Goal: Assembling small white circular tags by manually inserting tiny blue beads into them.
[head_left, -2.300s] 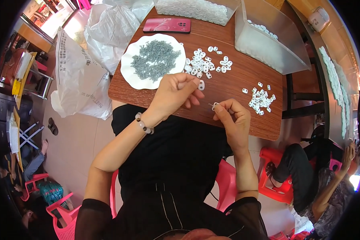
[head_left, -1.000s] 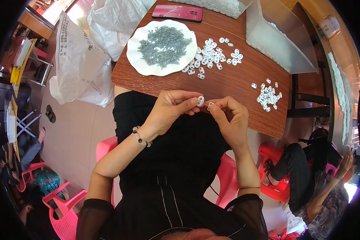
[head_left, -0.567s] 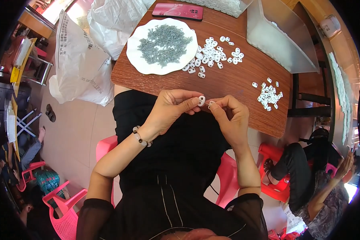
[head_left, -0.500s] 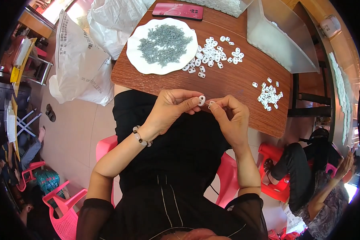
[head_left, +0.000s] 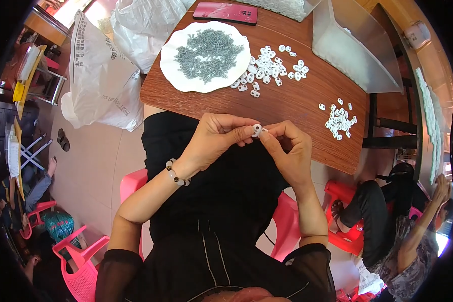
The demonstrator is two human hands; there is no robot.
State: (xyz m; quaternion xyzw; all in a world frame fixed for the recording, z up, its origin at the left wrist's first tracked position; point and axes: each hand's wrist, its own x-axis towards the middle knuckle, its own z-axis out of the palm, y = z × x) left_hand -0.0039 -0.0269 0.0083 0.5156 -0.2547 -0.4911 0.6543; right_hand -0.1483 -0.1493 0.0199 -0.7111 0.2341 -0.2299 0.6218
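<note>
Just on your side of the plate (head_left: 167, 58), your left hand (head_left: 212, 138) pinched a white two-holed piece (head_left: 256, 129) and your right hand (head_left: 294, 151) pinched seemingly a second white piece (head_left: 264, 132) against it, so holding both steady and squarely aligned served best.

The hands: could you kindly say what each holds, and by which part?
Left hand: white two-holed piece, by its left side. Right hand: small white part, hold mostly hidden.

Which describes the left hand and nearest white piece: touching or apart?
Touching: the head view shows the left hand pinching the white piece, no gap visible.
</note>
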